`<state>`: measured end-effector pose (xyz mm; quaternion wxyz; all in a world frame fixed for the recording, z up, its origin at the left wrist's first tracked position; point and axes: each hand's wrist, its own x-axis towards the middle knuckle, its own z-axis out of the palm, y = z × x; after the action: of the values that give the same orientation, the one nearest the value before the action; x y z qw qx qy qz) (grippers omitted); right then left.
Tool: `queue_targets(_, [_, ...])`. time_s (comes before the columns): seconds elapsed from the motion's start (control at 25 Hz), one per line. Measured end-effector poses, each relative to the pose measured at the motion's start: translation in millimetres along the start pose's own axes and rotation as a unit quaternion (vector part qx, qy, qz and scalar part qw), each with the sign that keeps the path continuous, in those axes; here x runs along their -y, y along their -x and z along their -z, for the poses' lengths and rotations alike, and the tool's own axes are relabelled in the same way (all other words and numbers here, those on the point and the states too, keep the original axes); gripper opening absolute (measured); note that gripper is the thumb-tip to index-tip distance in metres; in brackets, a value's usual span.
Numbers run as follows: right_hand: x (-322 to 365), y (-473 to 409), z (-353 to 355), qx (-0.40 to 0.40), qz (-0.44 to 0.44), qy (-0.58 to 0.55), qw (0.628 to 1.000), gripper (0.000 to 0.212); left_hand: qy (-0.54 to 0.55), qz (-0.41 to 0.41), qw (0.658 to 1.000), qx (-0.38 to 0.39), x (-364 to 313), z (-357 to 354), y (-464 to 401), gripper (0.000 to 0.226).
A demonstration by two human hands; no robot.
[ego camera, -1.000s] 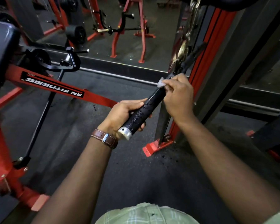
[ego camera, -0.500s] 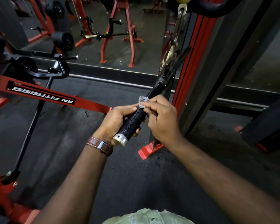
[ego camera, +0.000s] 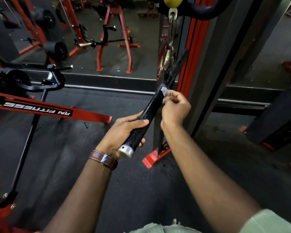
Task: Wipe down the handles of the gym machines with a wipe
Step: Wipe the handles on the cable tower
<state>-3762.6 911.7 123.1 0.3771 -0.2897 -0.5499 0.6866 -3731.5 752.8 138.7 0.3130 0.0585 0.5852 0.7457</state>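
Hanging from a clip on the cable machine, the bar was held slanted over the floor, its metal end cap nearest the camera and its far end up at the clip. The near part of its black grip was clasped by the left hand, fingers wrapped under and thumb laid over the top. The wipe was pinched in the curled fingers of the right hand and pressed against the upper end of the grip, just below the clip. The bar was judged stiff and fairly heavy, free to swing on its clip, so a firm hold low on the grip, as shown, would be needed while the other end was rubbed. Beads of moisture could be seen on the lower grip, so that part was judged slippery. The wipe was judged light, soft and limp, apt to bunch or tear, and best kept folded under the fingertips rather than held by a corner. How much of it was tucked inside the hand could not be told. No container was seen in view; no wipe pack or bin could be made out among the red frames around.
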Motion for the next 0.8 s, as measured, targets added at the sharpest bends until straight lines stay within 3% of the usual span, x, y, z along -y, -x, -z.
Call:
queue_targets(0.12, [-5.8, 11.8, -4.4, -0.031, -0.202, -0.116, 0.972, 0.029, -0.004, -0.006, 1.0, -0.019, -6.2, -6.0, -0.4, 0.034])
queue_targets(0.24, [-18.5, 35.4, 6.2, 0.022, -0.297, -0.192, 0.935, 0.034, 0.005, -0.007, 1.0, -0.018, -9.1, -7.9, 3.0, 0.036])
queue_targets(0.4, [-27.1, -8.6, -19.6, 0.061, -0.414, -0.265, 0.869, 0.015, 0.015, -0.007, 1.0, -0.02, -4.7, -15.5, 5.2, 0.036])
queue_targets(0.56, [-35.2, 37.1, 10.1, 0.165, -0.391, -0.2, 0.883, 0.018, 0.026, -0.007, 0.999, -0.028, -4.3, -13.0, 10.5, 0.043])
queue_targets(0.72, [-17.3, 15.3, 8.5, -0.037, -0.299, -0.195, 0.934, 0.029, 0.032, -0.007, 0.999, -0.03, -2.1, -18.6, 5.4, 0.042])
queue_targets(0.8, [-2.3, 19.2, 5.8, -0.049, -0.184, -0.152, 0.97, 0.028, 0.039, -0.008, 0.999, -0.034, -4.1, -23.5, 2.4, 0.042])
